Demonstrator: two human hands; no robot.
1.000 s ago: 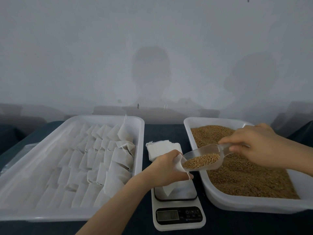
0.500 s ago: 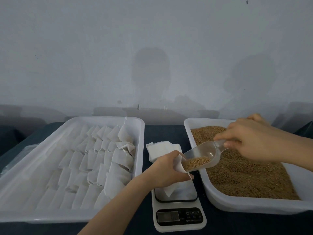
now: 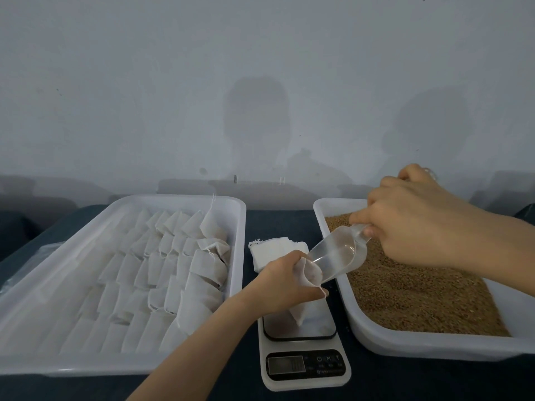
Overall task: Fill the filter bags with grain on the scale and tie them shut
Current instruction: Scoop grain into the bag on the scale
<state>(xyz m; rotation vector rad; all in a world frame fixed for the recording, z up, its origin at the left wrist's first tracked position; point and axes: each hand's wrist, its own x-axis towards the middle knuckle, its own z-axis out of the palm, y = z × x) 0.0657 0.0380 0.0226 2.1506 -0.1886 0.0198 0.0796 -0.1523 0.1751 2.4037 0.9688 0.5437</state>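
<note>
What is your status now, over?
Left hand grips bag over scale. Right hand tips scoop into it, scoop near empty. Nothing in the way.

Single head-worn wide-angle view, looking forward and down over the table (image 3: 278, 224).

The camera faces a pale wall (image 3: 260, 53); the scale (image 3: 305, 367) lies close below at bottom centre, between the left tray (image 3: 115, 367) and the grain tray (image 3: 419, 347). The arm of the left hand (image 3: 279, 283) is cut by the bottom edge, that of the right hand (image 3: 411, 221) by the right edge.
</note>
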